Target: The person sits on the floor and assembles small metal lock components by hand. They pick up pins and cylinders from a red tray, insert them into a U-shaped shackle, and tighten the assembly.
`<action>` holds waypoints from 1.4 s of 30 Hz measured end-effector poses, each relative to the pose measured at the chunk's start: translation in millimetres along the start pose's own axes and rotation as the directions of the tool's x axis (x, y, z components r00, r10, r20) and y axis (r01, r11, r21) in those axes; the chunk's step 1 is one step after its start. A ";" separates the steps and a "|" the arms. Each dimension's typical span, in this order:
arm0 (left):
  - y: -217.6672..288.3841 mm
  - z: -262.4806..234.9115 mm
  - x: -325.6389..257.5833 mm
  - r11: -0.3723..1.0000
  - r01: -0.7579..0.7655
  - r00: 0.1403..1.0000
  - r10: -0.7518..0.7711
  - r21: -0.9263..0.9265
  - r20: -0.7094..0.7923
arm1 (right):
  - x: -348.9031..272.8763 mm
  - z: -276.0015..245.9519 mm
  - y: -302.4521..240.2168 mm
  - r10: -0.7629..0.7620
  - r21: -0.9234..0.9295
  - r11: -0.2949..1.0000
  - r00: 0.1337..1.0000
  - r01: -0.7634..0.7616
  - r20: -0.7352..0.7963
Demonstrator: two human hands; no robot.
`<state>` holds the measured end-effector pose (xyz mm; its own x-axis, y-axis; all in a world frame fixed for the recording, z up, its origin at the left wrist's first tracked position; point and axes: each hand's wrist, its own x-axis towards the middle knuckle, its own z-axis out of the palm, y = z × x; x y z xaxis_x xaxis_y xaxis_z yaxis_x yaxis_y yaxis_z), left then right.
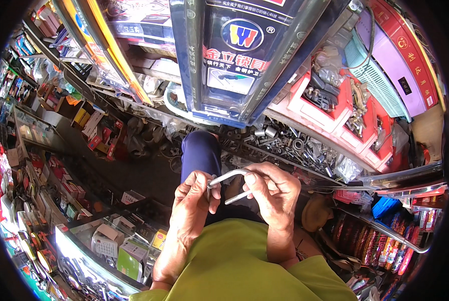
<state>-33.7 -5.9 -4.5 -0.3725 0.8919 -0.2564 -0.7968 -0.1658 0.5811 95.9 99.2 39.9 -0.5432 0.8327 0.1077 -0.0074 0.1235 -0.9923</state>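
A grey metal rod bent into a U shape (228,176) is held in front of my body, between both hands. My left hand (190,200) is closed, with thumb and fingers pinching one end of the rod. Small metal shows at those fingertips, but I cannot make out whether it is a separate part. Around the bend, my right hand (276,193) grips with thumb and fingers. The rod's other leg points left below the right fingers, its tip free.
Ahead, loose metal parts (297,145) fill a low tray beneath a dark blue display panel (234,60). Red bins (329,118) with small parts stand at the right. A glass-topped case (84,241) with boxes is at the left. My knee (200,153) is beyond my hands.
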 end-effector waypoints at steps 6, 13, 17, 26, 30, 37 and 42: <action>3.5 12.3 -1.8 1.000 0.018 1.000 -0.019 -0.021 -0.014 | -1.2 -0.4 4.6 0.005 0.015 1.000 1.000 -0.005 -0.030; -2.6 -4.3 0.0 1.000 0.020 0.999 -0.019 -0.023 0.046 | -0.6 0.9 3.2 -0.009 0.020 1.000 1.000 0.009 -0.007; 0.4 5.1 0.4 0.993 0.105 0.994 -0.106 -0.054 -0.019 | -0.6 1.9 4.5 -0.022 0.035 0.999 0.999 0.023 -0.039; -1.2 -0.2 -0.3 0.998 0.029 0.999 -0.028 -0.061 0.019 | -0.2 1.7 2.8 -0.010 0.021 1.000 1.000 0.010 -0.005; 3.8 11.8 0.7 0.996 0.069 0.995 -0.073 -0.053 -0.067 | 0.2 3.5 5.0 -0.031 0.046 0.998 0.998 0.033 -0.051; 0.2 -0.7 0.3 0.998 0.056 0.998 -0.056 0.002 -0.023 | 1.7 4.9 3.2 -0.027 0.040 0.999 0.999 0.028 -0.036; 0.5 5.1 0.9 0.997 0.078 0.994 -0.079 -0.021 -0.072 | 1.1 3.7 4.8 -0.016 0.021 1.000 0.999 0.017 -0.042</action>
<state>-32.0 -3.0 -0.5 -0.3419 0.8694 -0.3567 -0.8329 -0.1046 0.5434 92.1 98.7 35.0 -0.5073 0.8525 0.1261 -0.0345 0.1261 -0.9914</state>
